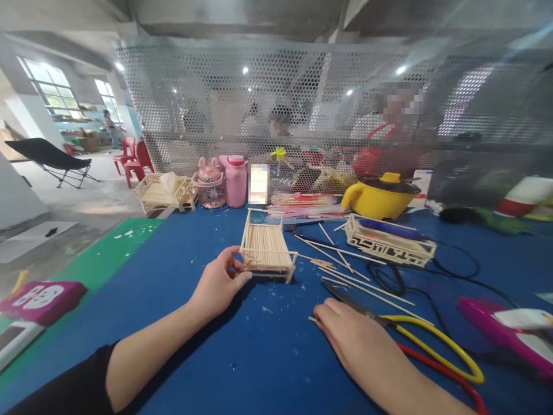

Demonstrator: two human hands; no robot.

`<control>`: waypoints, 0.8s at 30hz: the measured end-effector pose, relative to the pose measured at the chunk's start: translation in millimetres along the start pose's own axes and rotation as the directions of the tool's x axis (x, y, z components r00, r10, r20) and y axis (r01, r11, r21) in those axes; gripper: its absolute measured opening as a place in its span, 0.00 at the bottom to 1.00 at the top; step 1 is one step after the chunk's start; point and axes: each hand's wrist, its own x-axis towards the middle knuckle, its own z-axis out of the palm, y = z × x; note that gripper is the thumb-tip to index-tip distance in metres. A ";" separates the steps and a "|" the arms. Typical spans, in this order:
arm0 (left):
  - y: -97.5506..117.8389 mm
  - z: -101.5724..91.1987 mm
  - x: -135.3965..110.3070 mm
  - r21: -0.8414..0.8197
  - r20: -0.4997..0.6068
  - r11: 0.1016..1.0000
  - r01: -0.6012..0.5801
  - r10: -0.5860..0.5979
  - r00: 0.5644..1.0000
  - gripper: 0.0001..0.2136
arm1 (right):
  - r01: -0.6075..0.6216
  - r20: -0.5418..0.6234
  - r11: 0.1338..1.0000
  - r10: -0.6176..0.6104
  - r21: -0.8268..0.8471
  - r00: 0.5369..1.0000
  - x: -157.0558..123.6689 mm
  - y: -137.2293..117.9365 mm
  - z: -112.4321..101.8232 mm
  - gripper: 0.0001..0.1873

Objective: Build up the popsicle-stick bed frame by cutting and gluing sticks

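Observation:
A miniature bed (265, 245) built from thin wooden sticks stands on the blue tabletop. Its near left corner is pinched between the thumb and fingers of my left hand (218, 283). Farther right, my right hand (352, 334) rests low over the table with its fingers closed on a short wooden stick (311, 319), only the tip of which shows. Beside and partly behind that hand lie scissors with dark blades and a yellow and red handle (436, 328). Several loose wooden sticks (367, 285) are spread between the bed and the scissors.
Behind the sticks sits a wooden stick rack (391, 245) with black cables trailing round it. A yellow pot (382, 199), pink bottle (235, 181) and pink jar (210, 190) line the back, before a perforated screen (216, 86). Another stick model (162, 193) stands back left.

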 end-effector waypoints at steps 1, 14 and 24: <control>0.6 1.3 0.1 0.005 0.007 1.000 0.000 0.000 1.000 0.20 | -0.004 -0.010 1.000 0.004 -0.009 1.000 1.4 -1.3 -1.3 0.09; 10.5 -1.0 -22.6 0.224 -0.091 0.975 -0.005 0.026 0.995 0.24 | -0.202 -0.224 0.944 0.263 0.262 0.938 -69.9 39.3 -28.0 0.13; 61.5 58.5 -47.9 0.251 0.554 0.788 -0.562 0.359 0.751 0.09 | -0.309 -0.308 0.931 0.357 0.196 0.882 -89.2 68.5 -36.4 0.14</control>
